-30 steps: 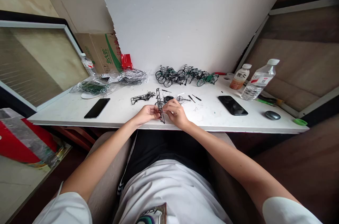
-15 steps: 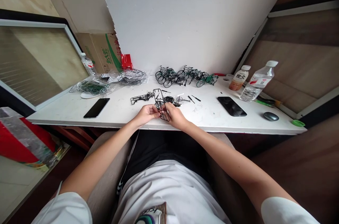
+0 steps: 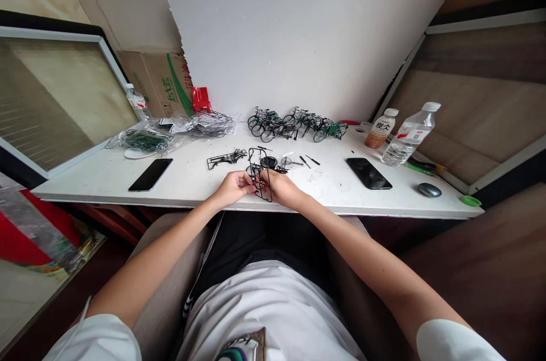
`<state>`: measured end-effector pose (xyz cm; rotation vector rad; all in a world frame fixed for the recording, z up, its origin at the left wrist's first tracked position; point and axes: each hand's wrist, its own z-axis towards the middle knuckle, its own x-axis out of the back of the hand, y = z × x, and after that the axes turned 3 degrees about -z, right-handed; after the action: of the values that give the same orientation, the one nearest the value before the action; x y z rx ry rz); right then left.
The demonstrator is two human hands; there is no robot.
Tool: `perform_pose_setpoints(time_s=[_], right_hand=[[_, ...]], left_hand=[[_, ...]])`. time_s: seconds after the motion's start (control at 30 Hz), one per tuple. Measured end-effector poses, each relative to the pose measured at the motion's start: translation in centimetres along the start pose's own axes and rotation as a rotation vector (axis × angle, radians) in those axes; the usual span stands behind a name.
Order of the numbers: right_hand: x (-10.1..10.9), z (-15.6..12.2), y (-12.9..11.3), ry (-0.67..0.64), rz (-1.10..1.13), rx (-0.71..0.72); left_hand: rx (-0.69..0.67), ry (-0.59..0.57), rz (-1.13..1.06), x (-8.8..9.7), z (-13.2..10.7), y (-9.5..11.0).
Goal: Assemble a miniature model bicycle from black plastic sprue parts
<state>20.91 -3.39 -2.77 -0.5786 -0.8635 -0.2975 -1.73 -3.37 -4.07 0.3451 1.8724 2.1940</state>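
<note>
Near the front edge of the white table, both my hands grip a black plastic parts frame (image 3: 268,178), a thin rectangular sprue held upright. My left hand (image 3: 234,187) pinches it from the left with fingers closed. From the right, my right hand (image 3: 284,187) has its fingers closed on the frame's bars; the fingertips are partly hidden. Just beyond them lie another black sprue (image 3: 226,159), a round black part (image 3: 268,162) and a few thin black sticks (image 3: 313,160). Farther back stand several small model bicycles (image 3: 279,129), dark green and black.
On the left are a phone (image 3: 151,174) and clear bags of parts (image 3: 147,139). To the right lie a second phone (image 3: 368,173), a water bottle (image 3: 410,135), a drink bottle (image 3: 381,128) and a mouse (image 3: 429,190). A white board (image 3: 307,48) stands behind the bicycles.
The sprue in my hands has turned a little, showing its rectangle more squarely, and sits slightly lower. Both hands keep hold of it. The whole view has shifted slightly.
</note>
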Motion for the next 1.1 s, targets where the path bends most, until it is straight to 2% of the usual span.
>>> perform_pose_setpoints(time_s=[0.1,0.23,0.4,0.63,0.77,0.97,1.1], right_hand=[[0.1,-0.1,-0.1,-0.026,0.073,-0.045],[-0.3,0.1,-0.5,-0.064,0.317,-0.111],[-1.0,0.4,-0.4,-0.071,0.581,-0.189],[-1.3,0.0,0.1,-0.094,0.407,-0.147],[-1.4,0.0,0.1,-0.141,0.399,-0.117],[-1.2,0.1,-0.1,-0.129,0.315,-0.040],[-0.9,0.0,-0.2,-0.114,0.313,-0.045]], left_hand=[[-0.015,0.006,0.011,-0.2,-0.1,0.0],[-0.059,0.052,0.011,-0.4,-0.1,0.2],[-0.078,0.041,-0.025,-0.3,0.1,0.1],[-0.125,-0.012,0.013,-0.2,0.3,-0.3],[-0.144,-0.033,0.035,-0.3,0.2,-0.1],[-0.171,-0.007,0.078,-0.5,-0.1,0.0],[-0.159,0.010,0.112,-0.7,-0.3,0.2]])
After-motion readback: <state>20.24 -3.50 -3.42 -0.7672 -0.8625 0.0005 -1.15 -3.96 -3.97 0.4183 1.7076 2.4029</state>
